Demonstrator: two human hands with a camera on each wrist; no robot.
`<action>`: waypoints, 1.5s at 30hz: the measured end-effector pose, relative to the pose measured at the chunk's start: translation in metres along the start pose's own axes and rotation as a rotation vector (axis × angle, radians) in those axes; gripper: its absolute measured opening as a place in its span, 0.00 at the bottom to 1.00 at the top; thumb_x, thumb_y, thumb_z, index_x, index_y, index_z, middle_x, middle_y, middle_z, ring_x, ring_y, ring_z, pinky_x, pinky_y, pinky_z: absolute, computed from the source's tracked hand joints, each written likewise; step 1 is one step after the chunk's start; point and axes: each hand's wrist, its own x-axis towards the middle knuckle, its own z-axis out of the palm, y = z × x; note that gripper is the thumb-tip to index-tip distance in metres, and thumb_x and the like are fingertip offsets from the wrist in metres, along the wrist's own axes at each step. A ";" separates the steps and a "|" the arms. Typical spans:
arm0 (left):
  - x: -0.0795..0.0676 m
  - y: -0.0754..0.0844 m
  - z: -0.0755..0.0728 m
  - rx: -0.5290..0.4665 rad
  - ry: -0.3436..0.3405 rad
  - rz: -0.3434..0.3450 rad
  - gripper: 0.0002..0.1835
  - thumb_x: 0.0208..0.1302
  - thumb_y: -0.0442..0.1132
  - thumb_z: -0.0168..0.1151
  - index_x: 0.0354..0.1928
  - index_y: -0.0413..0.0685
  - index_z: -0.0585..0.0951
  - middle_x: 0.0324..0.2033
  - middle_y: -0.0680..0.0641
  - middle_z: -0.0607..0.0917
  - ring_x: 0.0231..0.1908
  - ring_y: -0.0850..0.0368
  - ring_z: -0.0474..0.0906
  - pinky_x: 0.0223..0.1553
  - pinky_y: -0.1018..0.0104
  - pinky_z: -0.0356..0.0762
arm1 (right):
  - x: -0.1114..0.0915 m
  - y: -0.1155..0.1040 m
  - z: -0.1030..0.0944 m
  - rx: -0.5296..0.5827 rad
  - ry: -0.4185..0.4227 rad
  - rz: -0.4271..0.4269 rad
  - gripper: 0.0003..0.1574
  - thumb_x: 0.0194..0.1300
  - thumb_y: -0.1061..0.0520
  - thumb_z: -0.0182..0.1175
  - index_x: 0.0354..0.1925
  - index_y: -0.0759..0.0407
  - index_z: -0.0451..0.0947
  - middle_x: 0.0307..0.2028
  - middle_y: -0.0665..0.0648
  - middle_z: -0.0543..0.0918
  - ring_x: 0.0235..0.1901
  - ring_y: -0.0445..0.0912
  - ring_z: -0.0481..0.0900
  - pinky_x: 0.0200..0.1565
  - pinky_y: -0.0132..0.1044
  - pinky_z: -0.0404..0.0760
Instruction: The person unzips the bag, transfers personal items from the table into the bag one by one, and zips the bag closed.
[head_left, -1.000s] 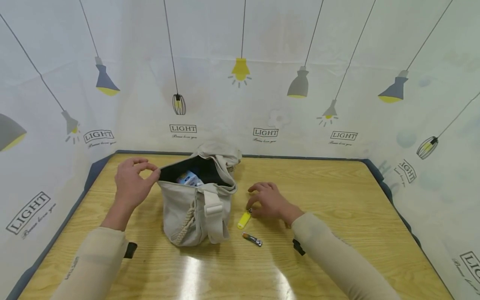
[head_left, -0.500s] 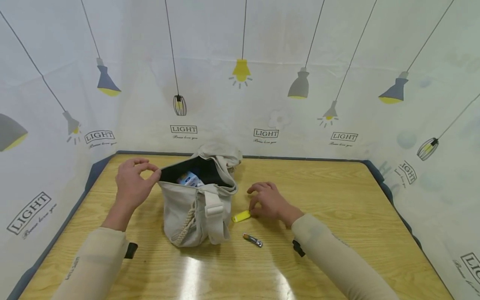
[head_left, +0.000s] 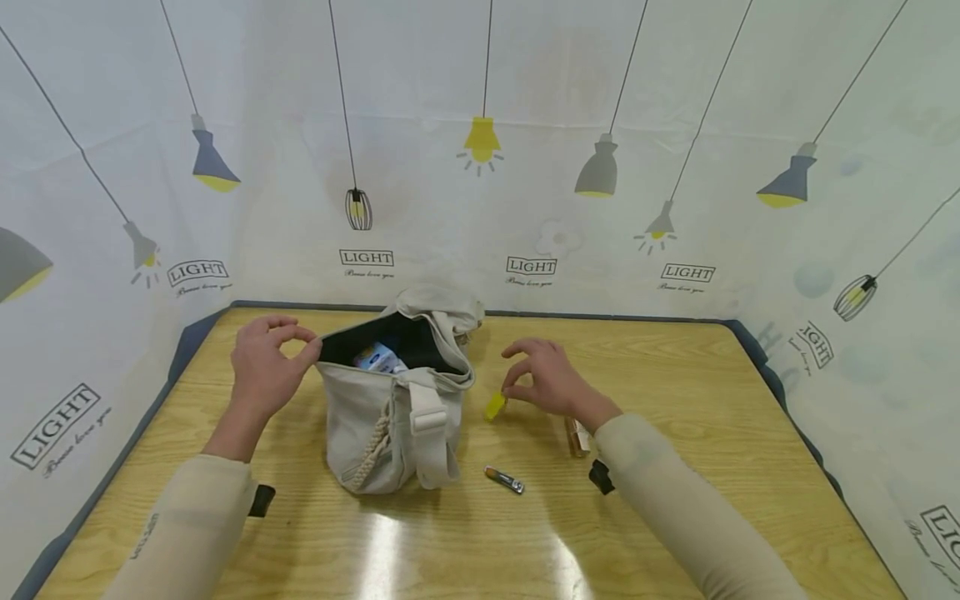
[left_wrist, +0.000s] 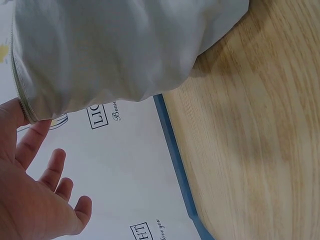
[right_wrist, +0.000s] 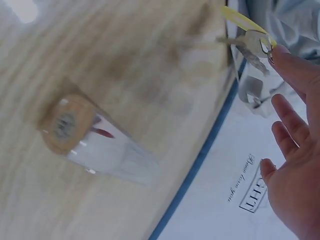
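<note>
A beige canvas bag (head_left: 363, 408) stands on the table with its dark-lined mouth spread. My left hand (head_left: 264, 362) pinches the zippered rim at its left corner, thumb against forefinger, as the left wrist view also shows. To the right of the bag, my right hand (head_left: 549, 377) pinches a bunch of keys (right_wrist: 257, 45) by the ring, lifted off the table. From it hangs a yellow key tag (head_left: 495, 406). Inside the bag lies a blue-and-white packet (head_left: 379, 358). A nail clipper (head_left: 505, 479) lies on the table in front of the bag's right side.
A small shiny object with a copper-toned end (right_wrist: 67, 125) lies on the table (head_left: 675, 375) by my right forearm; its kind is unclear. The bag's strap (head_left: 431, 425) hangs down its side. A printed white sheet (head_left: 420, 167) rises behind the table's dark edge.
My right hand has raised the keys and yellow tag from the table, swinging the tag. The shiny object by the forearm has come into view. My left hand keeps its place on the rim.
</note>
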 end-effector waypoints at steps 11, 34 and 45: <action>-0.001 0.001 -0.001 -0.009 -0.011 -0.014 0.11 0.64 0.41 0.60 0.37 0.40 0.86 0.56 0.35 0.77 0.64 0.27 0.59 0.57 0.24 0.51 | 0.016 -0.003 -0.026 0.016 0.120 -0.038 0.04 0.60 0.50 0.68 0.31 0.46 0.88 0.57 0.56 0.80 0.62 0.56 0.72 0.63 0.64 0.62; 0.002 -0.001 0.001 -0.020 0.007 0.007 0.11 0.63 0.41 0.60 0.35 0.40 0.85 0.55 0.34 0.77 0.62 0.27 0.61 0.57 0.24 0.51 | 0.068 -0.048 -0.080 -0.006 0.197 -0.137 0.08 0.62 0.50 0.67 0.34 0.51 0.89 0.58 0.57 0.78 0.64 0.54 0.70 0.68 0.56 0.61; 0.003 -0.002 0.001 -0.017 -0.001 -0.029 0.11 0.63 0.42 0.61 0.36 0.41 0.86 0.56 0.36 0.77 0.64 0.28 0.60 0.57 0.26 0.52 | 0.106 -0.098 -0.072 -0.040 0.093 -0.153 0.08 0.64 0.47 0.64 0.35 0.45 0.88 0.61 0.51 0.76 0.67 0.49 0.65 0.69 0.55 0.56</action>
